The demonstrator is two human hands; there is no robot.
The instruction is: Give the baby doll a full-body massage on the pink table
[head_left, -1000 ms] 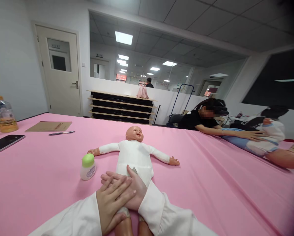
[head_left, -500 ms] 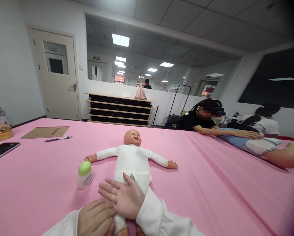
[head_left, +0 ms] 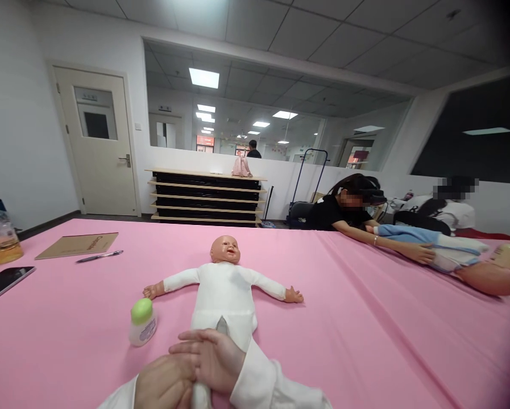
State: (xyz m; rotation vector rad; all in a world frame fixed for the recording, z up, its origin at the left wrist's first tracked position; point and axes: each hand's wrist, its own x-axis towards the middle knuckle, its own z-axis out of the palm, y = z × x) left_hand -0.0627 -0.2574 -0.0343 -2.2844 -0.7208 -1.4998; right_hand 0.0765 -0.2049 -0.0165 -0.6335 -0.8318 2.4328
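Note:
A baby doll (head_left: 221,292) in a white suit lies face up on the pink table cover (head_left: 348,341), its arms spread wide. Over its legs and lower body my two hands meet. My right hand (head_left: 218,359) is turned palm up with its fingers stretched toward the left. Across those fingers rests my left hand (head_left: 165,379), back upward, its fingers extended and touching the right palm. Nothing shows between them. To the left of the hands, a small white bottle with a green cap (head_left: 142,322) stands by the doll's hand.
At far left are a drink bottle (head_left: 1,236), a phone (head_left: 5,284), a brown notebook (head_left: 78,245) and a pen (head_left: 99,257). On the right, another person (head_left: 329,210) leans over a second doll (head_left: 491,275). A shelf rack (head_left: 206,196) stands behind the table.
The view has tilted up slightly. My right thumb has come in from its spread position, and my left hand has slid against the right palm. The other person's hand has moved on their doll.

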